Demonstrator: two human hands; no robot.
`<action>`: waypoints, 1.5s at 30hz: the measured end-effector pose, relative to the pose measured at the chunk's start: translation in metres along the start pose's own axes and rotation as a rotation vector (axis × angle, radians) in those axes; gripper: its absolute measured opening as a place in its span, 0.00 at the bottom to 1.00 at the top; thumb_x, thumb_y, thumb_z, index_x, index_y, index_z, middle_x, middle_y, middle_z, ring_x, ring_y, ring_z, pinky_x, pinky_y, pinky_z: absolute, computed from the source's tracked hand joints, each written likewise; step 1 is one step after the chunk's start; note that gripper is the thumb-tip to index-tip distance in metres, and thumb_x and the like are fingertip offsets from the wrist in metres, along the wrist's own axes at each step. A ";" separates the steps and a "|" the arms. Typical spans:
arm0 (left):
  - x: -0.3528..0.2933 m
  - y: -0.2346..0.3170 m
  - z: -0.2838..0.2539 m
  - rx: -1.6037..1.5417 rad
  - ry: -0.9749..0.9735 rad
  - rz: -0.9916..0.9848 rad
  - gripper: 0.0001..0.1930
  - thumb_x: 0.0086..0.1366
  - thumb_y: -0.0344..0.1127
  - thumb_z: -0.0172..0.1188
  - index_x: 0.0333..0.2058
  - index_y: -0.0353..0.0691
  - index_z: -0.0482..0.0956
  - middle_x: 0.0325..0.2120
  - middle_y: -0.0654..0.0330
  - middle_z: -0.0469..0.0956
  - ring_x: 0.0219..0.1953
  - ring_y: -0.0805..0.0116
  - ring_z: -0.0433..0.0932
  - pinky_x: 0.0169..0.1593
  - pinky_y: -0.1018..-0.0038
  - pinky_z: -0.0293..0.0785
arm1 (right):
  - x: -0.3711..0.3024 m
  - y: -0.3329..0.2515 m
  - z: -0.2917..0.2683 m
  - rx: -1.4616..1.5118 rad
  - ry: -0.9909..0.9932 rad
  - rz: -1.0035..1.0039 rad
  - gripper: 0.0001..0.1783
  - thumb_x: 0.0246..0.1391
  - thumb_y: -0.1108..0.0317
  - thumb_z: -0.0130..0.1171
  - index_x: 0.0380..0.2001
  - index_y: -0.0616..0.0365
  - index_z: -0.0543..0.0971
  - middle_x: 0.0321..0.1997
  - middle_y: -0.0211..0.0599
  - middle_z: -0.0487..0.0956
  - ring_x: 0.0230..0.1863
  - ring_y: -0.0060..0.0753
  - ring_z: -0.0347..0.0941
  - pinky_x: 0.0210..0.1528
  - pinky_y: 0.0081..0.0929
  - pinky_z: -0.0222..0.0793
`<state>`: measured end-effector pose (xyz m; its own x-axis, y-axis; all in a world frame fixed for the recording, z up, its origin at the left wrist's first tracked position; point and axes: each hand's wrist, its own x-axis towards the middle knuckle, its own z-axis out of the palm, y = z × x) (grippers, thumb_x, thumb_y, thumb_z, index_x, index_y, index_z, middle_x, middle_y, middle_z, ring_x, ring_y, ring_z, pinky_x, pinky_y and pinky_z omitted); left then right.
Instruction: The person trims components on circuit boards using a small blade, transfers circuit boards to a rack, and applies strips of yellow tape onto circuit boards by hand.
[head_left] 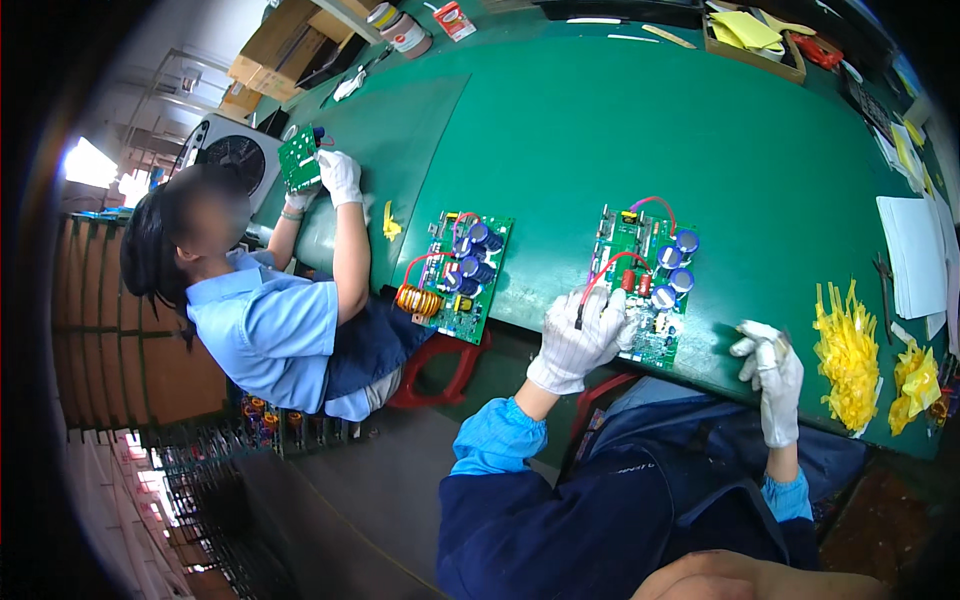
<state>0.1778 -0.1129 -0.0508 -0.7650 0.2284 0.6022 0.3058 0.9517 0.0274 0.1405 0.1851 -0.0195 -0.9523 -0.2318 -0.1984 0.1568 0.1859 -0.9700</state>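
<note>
A green circuit board (pixel 655 235) with blue capacitors and red wires lies before me near the table's front edge. My left hand (pixel 582 335), in a white glove, is closed at the board's lower left corner. What its fingers grip there is hidden. One red wire (pixel 606 268) arches from the board to a black end resting over that glove. My right hand (pixel 772 375), also gloved, hovers by the table edge to the right of the board. Its fingers are bent loosely and apart, and I make out nothing held in them.
A second board (pixel 497 250) with a copper coil lies to the left. Beyond it a co-worker (pixel 265 310) in gloves holds another green board (pixel 299 160). Yellow strips (pixel 846 355) are heaped at the right, near white papers (pixel 910 255). A cardboard tray (pixel 755 45) stands at the back.
</note>
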 end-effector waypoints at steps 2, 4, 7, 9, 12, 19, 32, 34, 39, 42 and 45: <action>-0.002 0.005 0.001 -0.074 0.038 -0.061 0.24 0.54 0.44 0.66 0.48 0.42 0.75 0.40 0.54 0.75 0.37 0.57 0.76 0.33 0.65 0.70 | 0.012 0.002 0.015 -0.110 -0.029 -0.143 0.18 0.63 0.64 0.50 0.48 0.69 0.75 0.32 0.34 0.81 0.22 0.16 0.66 0.27 0.15 0.65; -0.008 0.006 -0.002 -0.216 0.041 -0.138 0.29 0.53 0.42 0.67 0.54 0.46 0.71 0.46 0.52 0.73 0.44 0.53 0.75 0.41 0.61 0.73 | 0.021 0.005 0.026 -0.207 -0.046 -0.203 0.17 0.62 0.67 0.51 0.48 0.69 0.76 0.33 0.35 0.81 0.23 0.16 0.67 0.29 0.16 0.66; -0.031 -0.005 -0.011 -0.220 0.081 -0.109 0.29 0.53 0.39 0.67 0.54 0.46 0.70 0.46 0.52 0.72 0.46 0.52 0.75 0.45 0.60 0.74 | 0.024 -0.022 0.057 -0.150 -0.183 -0.231 0.13 0.57 0.74 0.54 0.45 0.64 0.79 0.40 0.40 0.80 0.29 0.26 0.74 0.31 0.21 0.70; -0.050 -0.022 -0.026 -0.104 0.160 -0.055 0.24 0.51 0.33 0.66 0.48 0.46 0.72 0.45 0.55 0.72 0.45 0.55 0.76 0.44 0.59 0.76 | 0.029 -0.028 0.071 -0.335 -0.182 -0.508 0.16 0.52 0.76 0.58 0.46 0.61 0.78 0.40 0.44 0.80 0.31 0.36 0.77 0.33 0.27 0.72; -0.074 -0.066 -0.047 0.261 0.352 -0.249 0.19 0.55 0.30 0.62 0.46 0.43 0.72 0.42 0.56 0.72 0.44 0.55 0.74 0.50 0.58 0.70 | 0.036 -0.033 0.087 -0.522 -0.154 -0.779 0.22 0.46 0.75 0.63 0.48 0.58 0.78 0.43 0.45 0.79 0.33 0.44 0.77 0.37 0.33 0.74; -0.101 -0.159 -0.058 0.066 0.319 -0.926 0.38 0.52 0.35 0.70 0.59 0.30 0.62 0.54 0.45 0.66 0.56 0.50 0.68 0.59 0.61 0.66 | 0.029 -0.053 0.137 -0.799 -0.319 -0.708 0.36 0.42 0.64 0.68 0.57 0.56 0.69 0.44 0.43 0.78 0.41 0.42 0.79 0.38 0.34 0.75; -0.089 -0.149 -0.067 0.117 0.701 -0.778 0.25 0.51 0.27 0.66 0.49 0.29 0.69 0.43 0.49 0.72 0.45 0.57 0.75 0.50 0.66 0.72 | 0.073 -0.040 0.194 -0.734 -0.436 -0.896 0.24 0.41 0.76 0.59 0.46 0.64 0.70 0.37 0.44 0.76 0.36 0.44 0.77 0.34 0.36 0.73; -0.068 -0.145 -0.074 -0.059 0.834 -0.809 0.28 0.53 0.27 0.64 0.52 0.29 0.65 0.45 0.50 0.70 0.46 0.59 0.74 0.51 0.68 0.73 | 0.085 -0.048 0.206 -0.721 -0.392 -0.963 0.26 0.41 0.76 0.59 0.48 0.65 0.70 0.37 0.45 0.76 0.37 0.44 0.77 0.34 0.36 0.73; -0.060 -0.133 -0.099 -0.243 0.969 -0.835 0.29 0.55 0.28 0.62 0.55 0.28 0.61 0.48 0.49 0.68 0.47 0.60 0.74 0.52 0.67 0.74 | 0.111 -0.049 0.281 -0.502 -0.493 -1.007 0.25 0.44 0.76 0.55 0.50 0.66 0.70 0.40 0.49 0.77 0.36 0.49 0.77 0.34 0.38 0.73; -0.053 -0.120 -0.098 -0.175 0.935 -0.740 0.28 0.55 0.27 0.59 0.54 0.28 0.61 0.47 0.47 0.68 0.47 0.58 0.74 0.54 0.66 0.73 | 0.117 -0.045 0.279 -0.788 -0.731 -0.992 0.24 0.46 0.78 0.52 0.51 0.66 0.70 0.43 0.50 0.77 0.38 0.50 0.77 0.36 0.38 0.74; -0.048 -0.103 -0.099 -0.242 0.925 -0.664 0.27 0.56 0.28 0.59 0.53 0.29 0.61 0.46 0.48 0.68 0.46 0.56 0.74 0.54 0.63 0.73 | 0.100 -0.031 0.246 -0.609 -0.773 -0.821 0.26 0.45 0.79 0.50 0.53 0.62 0.71 0.47 0.55 0.76 0.40 0.51 0.77 0.37 0.37 0.75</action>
<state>0.2392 -0.2418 -0.0029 -0.1401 -0.6323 0.7619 0.1773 0.7411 0.6476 0.1047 -0.0785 -0.0437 -0.2813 -0.9393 0.1963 -0.7414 0.0829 -0.6659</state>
